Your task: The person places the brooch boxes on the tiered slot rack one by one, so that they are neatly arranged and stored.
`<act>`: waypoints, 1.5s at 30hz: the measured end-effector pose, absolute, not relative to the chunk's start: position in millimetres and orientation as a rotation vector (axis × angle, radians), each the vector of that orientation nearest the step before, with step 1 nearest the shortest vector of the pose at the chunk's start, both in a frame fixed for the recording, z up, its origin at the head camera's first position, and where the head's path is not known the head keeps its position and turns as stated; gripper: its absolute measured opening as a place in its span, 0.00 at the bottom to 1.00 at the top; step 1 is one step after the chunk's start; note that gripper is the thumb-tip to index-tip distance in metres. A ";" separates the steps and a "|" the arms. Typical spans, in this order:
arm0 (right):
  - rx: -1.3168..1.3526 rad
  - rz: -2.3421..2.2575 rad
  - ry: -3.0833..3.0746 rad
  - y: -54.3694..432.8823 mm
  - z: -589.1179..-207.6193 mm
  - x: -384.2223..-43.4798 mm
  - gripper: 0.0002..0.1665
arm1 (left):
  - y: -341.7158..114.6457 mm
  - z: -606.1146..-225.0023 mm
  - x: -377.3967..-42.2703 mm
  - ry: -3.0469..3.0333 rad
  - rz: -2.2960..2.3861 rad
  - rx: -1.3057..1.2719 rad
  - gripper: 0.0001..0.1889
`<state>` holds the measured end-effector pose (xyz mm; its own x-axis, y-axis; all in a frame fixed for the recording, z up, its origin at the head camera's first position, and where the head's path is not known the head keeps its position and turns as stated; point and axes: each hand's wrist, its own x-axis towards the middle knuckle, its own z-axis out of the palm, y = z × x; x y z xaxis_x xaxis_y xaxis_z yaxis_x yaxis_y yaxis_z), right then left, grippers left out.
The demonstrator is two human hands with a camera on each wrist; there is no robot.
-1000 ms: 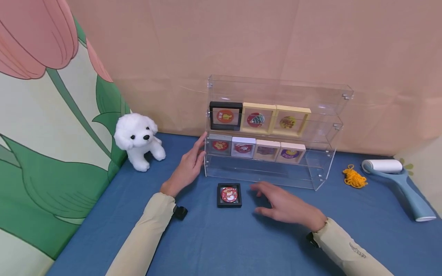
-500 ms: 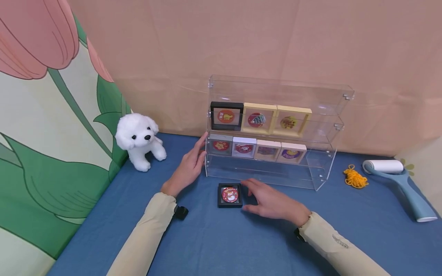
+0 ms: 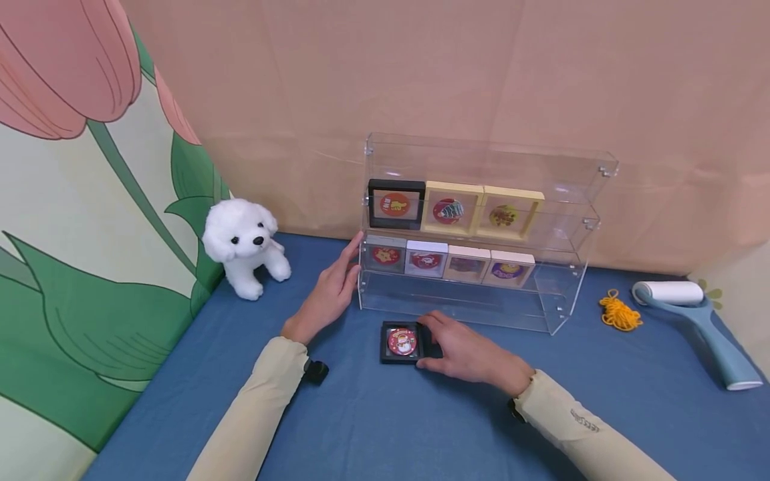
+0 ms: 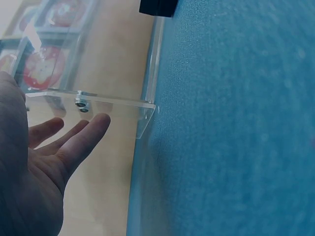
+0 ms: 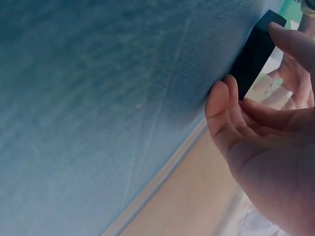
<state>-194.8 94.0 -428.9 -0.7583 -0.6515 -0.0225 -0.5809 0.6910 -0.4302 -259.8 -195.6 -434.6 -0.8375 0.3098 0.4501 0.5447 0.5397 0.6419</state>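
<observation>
A small black square frame [image 3: 402, 342] with a round red picture lies on the blue cloth before a clear acrylic display shelf [image 3: 457, 304]. My right hand [image 3: 472, 352] grips the frame's right part, thumb on the near edge and fingers on the far edge. In the right wrist view, the dark side of the frame [image 5: 256, 54] shows between thumb and fingers. My left hand [image 3: 325, 290] rests at the shelf's left side panel, its fingers extended. From the left wrist view, the left hand's fingers [image 4: 86, 140] reach up to the clear panel near a metal screw.
One shelf tier holds a black frame [image 3: 396, 227] and two cream frames [image 3: 454, 228]; several smaller frames stand on the tier below. A white plush dog [image 3: 240, 240] sits at left. Orange yarn [image 3: 621, 314] and a blue-handled lint roller [image 3: 712, 341] lie at right.
My right hand has moved left from beside the small black frame and taken hold of its right part. The left hand stays at the shelf's side.
</observation>
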 end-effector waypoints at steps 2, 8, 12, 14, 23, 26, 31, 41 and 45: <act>-0.989 -0.641 2.720 94.7 -429.4 -195.0 0.43 | -195.4 -434.7 -259.3 -2.503 -1.191 -0.704 0.40; -0.939 -0.817 2.670 95.0 -427.2 -191.8 0.43 | -195.7 -434.3 -259.7 -2.505 -1.191 -0.709 0.40; -0.969 -0.944 2.591 94.6 -427.5 -191.2 0.43 | -195.9 -433.2 -259.6 -2.502 -1.189 -0.715 0.39; -0.996 -0.994 2.552 95.0 -428.4 -191.3 0.43 | -195.7 -432.8 -259.3 -2.506 -1.186 -0.716 0.39; -1.022 -1.125 2.430 101.2 -424.3 -192.4 0.42 | -194.6 -431.7 -257.9 -2.508 -1.183 -0.711 0.39; -1.033 -1.153 2.400 103.3 -423.5 -193.4 0.39 | -194.7 -431.5 -258.5 -2.508 -1.184 -0.712 0.38; -1.107 -1.176 2.422 105.1 -424.5 -195.1 0.29 | -195.2 -432.0 -258.7 -2.499 -1.177 -0.725 0.37; -1.134 -1.232 2.477 103.8 -422.7 -194.5 0.17 | -196.1 -435.0 -259.4 -2.503 -1.183 -0.718 0.38; -1.121 -1.244 2.559 102.3 -420.9 -193.7 0.16 | -196.1 -435.0 -260.4 -2.497 -1.182 -0.725 0.38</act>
<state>-193.7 102.3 -420.9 -0.7282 -0.6462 0.2284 -0.5788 0.4013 -0.7099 -260.4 -196.1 -435.0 -0.8335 0.3184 0.4516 0.5511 0.5382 0.6377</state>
